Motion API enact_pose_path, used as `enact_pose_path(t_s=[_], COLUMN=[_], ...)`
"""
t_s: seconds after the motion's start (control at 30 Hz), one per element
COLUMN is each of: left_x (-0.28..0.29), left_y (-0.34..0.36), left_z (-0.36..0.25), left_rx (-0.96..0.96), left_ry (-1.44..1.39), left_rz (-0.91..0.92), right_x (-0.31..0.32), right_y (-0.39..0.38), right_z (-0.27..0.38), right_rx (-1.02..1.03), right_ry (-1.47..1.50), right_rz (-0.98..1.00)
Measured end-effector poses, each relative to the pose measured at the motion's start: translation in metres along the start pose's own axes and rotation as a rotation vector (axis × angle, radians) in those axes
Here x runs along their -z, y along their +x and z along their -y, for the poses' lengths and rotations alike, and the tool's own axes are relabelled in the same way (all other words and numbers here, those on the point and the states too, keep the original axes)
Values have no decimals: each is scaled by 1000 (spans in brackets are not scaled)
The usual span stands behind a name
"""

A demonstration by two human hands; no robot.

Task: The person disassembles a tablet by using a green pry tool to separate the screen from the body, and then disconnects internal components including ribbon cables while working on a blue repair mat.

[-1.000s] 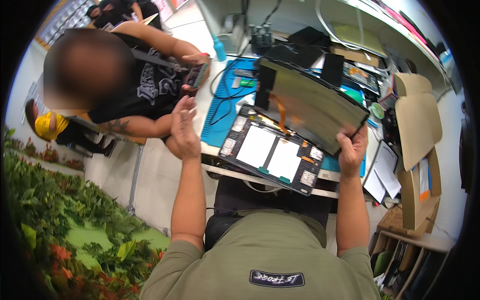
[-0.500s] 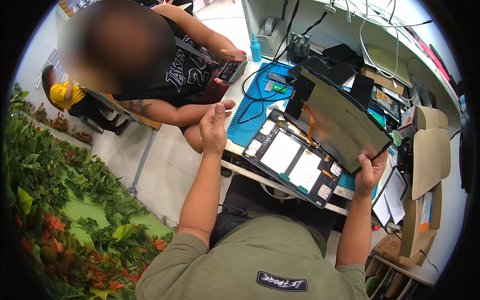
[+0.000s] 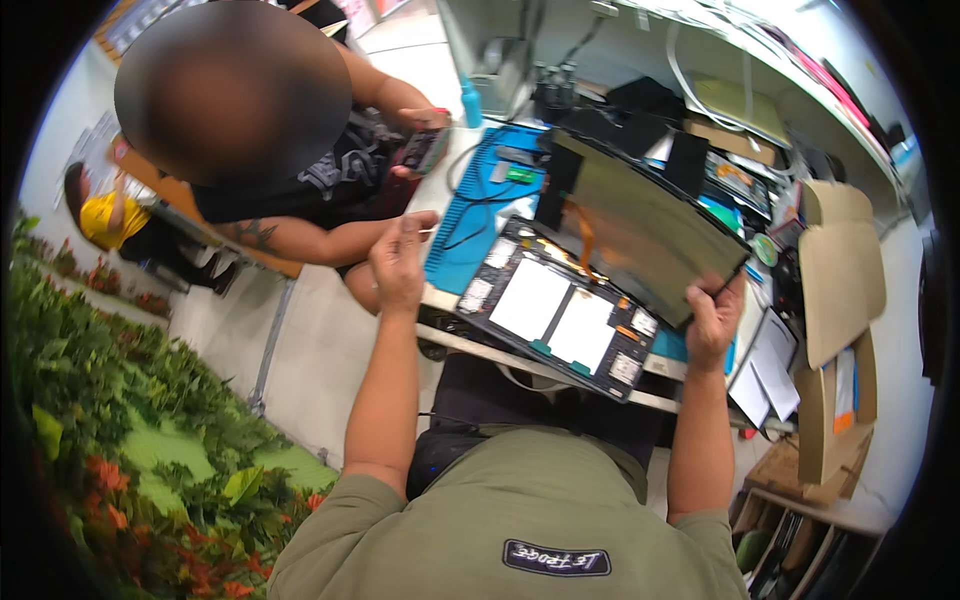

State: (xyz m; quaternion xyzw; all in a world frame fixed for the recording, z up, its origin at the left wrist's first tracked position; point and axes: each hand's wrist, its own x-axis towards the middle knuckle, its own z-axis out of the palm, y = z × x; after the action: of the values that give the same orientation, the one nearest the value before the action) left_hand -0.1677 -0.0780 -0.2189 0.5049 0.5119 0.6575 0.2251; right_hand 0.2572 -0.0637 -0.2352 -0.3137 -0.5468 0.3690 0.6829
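My right hand grips the lower right corner of a tablet screen, thumb on the near face. The screen is tilted up, its greyish back towards me. An orange ribbon cable hangs from it towards the opened tablet body. Two white battery panels show inside that body, which lies across the table's front edge. Left of the tablet, my left hand is raised with its fingers curled and thumb up. A small pale streak shows by its fingertips, too blurred to name.
A blue work mat with cables lies under the tablet. Across the table corner, a person holds a phone. Behind the screen are piled devices; a blue bottle stands at the back. An open cardboard box is at right.
The whole view has shifted, so the table, tablet and both hands appear a little further left. My grip on the screen is the same, and the left hand stays raised and curled.
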Motion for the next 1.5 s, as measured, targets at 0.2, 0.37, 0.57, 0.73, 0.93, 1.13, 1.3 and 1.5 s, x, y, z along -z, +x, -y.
enact_pose_path(t_s=[0.2, 0.37, 0.57, 0.73, 0.93, 1.13, 1.3, 1.5], left_x=[4, -3, -6, -45, -42, -12, -6, -1], left_y=[-1, -1, -1, -22, -27, 10, 15, 16], left_z=[1, -5, -11, -88, -113, -17, 3, 1], left_rx=[-18, -135, -492, -709, -690, -261, 59, 109], left_ry=[53, 82, 24, 48, -31, -158, -308, -305], left_rz=[6, -73, -109, 136, 655, 232, 21, 95], right_x=[-17, -17, -6, -7, -12, -8, -7, -6], right_y=[5, 6, 3, 0, 2, 8, 2, 0], right_z=[17, 21, 1, 11, 13, 12, 10, 9], right_rx=[-32, -50, 29, -53, -48, -17, -31, -32], right_ry=[15, 10, -35, -104, -53, -69, -48, -22], right_rz=[12, 26, 0, -8, 18, -7, 22, -3])
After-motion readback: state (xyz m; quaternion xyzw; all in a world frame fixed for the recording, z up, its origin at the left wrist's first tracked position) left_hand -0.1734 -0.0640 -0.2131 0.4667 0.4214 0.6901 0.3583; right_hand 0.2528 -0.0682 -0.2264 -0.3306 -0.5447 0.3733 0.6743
